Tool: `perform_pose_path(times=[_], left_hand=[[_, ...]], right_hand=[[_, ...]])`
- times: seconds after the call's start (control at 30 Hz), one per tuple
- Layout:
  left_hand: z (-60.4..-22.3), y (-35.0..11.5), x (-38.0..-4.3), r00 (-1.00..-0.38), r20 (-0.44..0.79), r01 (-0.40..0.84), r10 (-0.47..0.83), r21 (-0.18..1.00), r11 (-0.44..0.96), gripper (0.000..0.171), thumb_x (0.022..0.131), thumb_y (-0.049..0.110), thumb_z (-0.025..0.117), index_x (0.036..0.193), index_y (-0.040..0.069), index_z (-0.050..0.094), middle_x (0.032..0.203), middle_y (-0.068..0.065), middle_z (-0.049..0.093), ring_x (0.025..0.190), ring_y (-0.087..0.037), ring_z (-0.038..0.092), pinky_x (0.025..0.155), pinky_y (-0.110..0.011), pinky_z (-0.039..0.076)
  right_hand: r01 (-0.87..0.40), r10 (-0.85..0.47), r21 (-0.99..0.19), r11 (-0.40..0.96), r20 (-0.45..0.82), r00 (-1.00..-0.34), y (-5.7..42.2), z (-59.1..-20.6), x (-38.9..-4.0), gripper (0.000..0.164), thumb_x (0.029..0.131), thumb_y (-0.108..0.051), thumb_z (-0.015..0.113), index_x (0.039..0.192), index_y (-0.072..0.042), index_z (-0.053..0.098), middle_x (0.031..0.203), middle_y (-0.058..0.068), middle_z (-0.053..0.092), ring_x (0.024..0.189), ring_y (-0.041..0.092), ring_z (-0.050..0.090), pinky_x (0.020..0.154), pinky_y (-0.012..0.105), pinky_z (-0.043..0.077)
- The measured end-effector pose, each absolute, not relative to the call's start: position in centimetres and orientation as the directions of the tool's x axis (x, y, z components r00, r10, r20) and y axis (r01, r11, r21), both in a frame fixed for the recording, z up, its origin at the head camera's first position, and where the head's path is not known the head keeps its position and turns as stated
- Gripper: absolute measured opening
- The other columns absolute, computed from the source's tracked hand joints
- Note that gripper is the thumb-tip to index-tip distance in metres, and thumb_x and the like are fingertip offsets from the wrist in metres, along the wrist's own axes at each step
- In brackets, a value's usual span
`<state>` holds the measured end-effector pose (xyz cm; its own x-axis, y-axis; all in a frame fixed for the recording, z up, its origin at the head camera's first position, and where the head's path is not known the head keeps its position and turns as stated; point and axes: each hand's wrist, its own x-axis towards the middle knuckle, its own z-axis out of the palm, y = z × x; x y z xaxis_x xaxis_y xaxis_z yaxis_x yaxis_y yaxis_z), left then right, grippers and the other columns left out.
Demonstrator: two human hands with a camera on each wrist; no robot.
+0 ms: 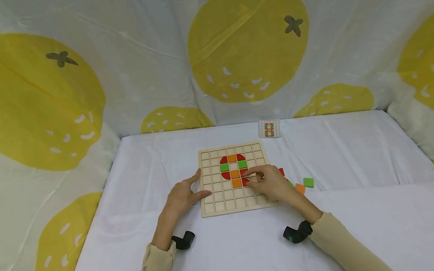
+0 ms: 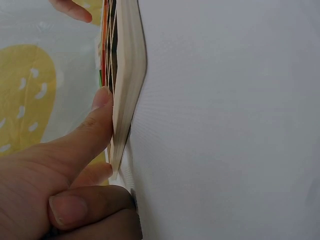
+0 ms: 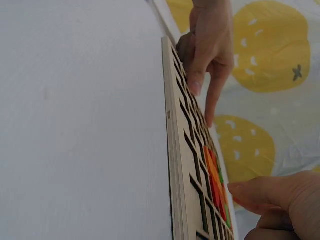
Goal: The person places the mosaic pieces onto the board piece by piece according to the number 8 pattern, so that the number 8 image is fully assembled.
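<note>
A wooden grid board [image 1: 219, 203] lies on the white cloth, with red rounded tiles, orange square tiles [image 1: 237, 183] and green square tiles [image 1: 225, 167] set in its middle. My left hand [image 1: 181, 196] rests at the board's left edge, thumb on the rim and index finger stretched along it; its other fingers are curled under in the left wrist view. Over the board's right half is my right hand [image 1: 270, 183], thumb and index finger apart near a lower red tile [image 1: 246, 180]. No tile shows between them. Whether the fingertips touch that tile, I cannot tell.
Loose tiles lie right of the board, partly hidden by the right hand: a green one [image 1: 308, 182], an orange one [image 1: 300, 188] and some red. A small pattern card [image 1: 269, 128] lies behind the board. Lemon-print cloth [image 1: 155, 63] hangs around the table.
</note>
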<state>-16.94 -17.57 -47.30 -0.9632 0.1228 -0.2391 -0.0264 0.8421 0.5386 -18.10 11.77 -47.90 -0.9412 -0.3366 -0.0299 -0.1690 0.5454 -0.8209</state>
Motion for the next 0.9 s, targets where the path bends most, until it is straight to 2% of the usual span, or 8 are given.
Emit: perform_pose_path(times=[0.27,0.4,0.57,0.73,0.8,0.9], left_hand=[[-47.2,-17.5,-16.8,-0.962,-0.248,-0.035,0.115,0.531,0.847,0.091,0.089,0.045,0.079,0.162,0.017,0.033,0.151,-0.029,0.051,0.132,-0.038,0.059,0.098,-0.051,0.053],[-47.2,-17.5,-16.9,-0.963,-0.244,-0.030,0.119,0.532,0.846,0.090,0.089,0.045,0.080,0.162,0.018,0.034,0.150,-0.030,0.052,0.123,-0.034,0.062,0.094,-0.049,0.054],[-47.0,-17.5,-17.0,-0.962,-0.247,-0.034,0.117,0.533,0.846,0.092,0.088,0.046,0.080,0.162,0.018,0.033,0.154,-0.029,0.048,0.113,-0.031,0.059,0.088,-0.044,0.053],[-47.0,-17.4,-17.0,-0.961,-0.253,-0.043,0.109,0.531,0.846,0.092,0.089,0.045,0.079,0.162,0.018,0.032,0.155,-0.028,0.046,0.128,-0.036,0.059,0.097,-0.050,0.053],[-47.0,-17.4,-16.9,-0.962,-0.249,-0.038,0.113,0.533,0.845,0.092,0.089,0.046,0.079,0.162,0.017,0.033,0.155,-0.028,0.047,0.128,-0.036,0.060,0.098,-0.051,0.053],[-47.1,-17.4,-16.8,-0.963,-0.242,-0.036,0.116,0.546,0.837,0.092,0.088,0.046,0.080,0.162,0.017,0.034,0.154,-0.028,0.048,0.118,-0.032,0.060,0.095,-0.049,0.053]], right_hand=[[-0.147,-0.266,-0.787,0.599,-0.023,-0.964,16.2,-48.3,-18.2,0.024,0.091,-0.010,0.079,0.114,-0.005,0.077,0.058,-0.005,0.036,0.053,0.009,0.034,0.052,0.022,0.028],[-0.104,-0.219,-0.766,0.635,-0.049,-0.975,18.5,-48.6,-18.1,0.024,0.092,-0.012,0.078,0.116,-0.006,0.077,0.060,-0.004,0.037,0.052,0.010,0.035,0.051,0.022,0.028],[-0.069,-0.185,-0.756,0.651,-0.069,-0.980,20.9,-48.6,-18.0,0.025,0.094,-0.013,0.075,0.119,-0.008,0.076,0.061,-0.003,0.037,0.048,0.011,0.035,0.048,0.023,0.028],[-0.061,-0.177,-0.748,0.661,-0.077,-0.981,21.9,-48.9,-18.2,0.027,0.095,-0.014,0.075,0.121,-0.008,0.075,0.060,-0.002,0.038,0.046,0.012,0.038,0.046,0.023,0.030],[-0.056,-0.176,-0.748,0.662,-0.082,-0.981,21.9,-49.1,-18.2,0.028,0.094,-0.014,0.076,0.122,-0.008,0.075,0.061,-0.002,0.039,0.047,0.013,0.038,0.046,0.023,0.030],[-0.053,-0.181,-0.753,0.656,-0.088,-0.980,21.8,-49.4,-18.4,0.029,0.094,-0.013,0.076,0.122,-0.007,0.075,0.061,-0.002,0.039,0.047,0.012,0.038,0.047,0.022,0.029]])
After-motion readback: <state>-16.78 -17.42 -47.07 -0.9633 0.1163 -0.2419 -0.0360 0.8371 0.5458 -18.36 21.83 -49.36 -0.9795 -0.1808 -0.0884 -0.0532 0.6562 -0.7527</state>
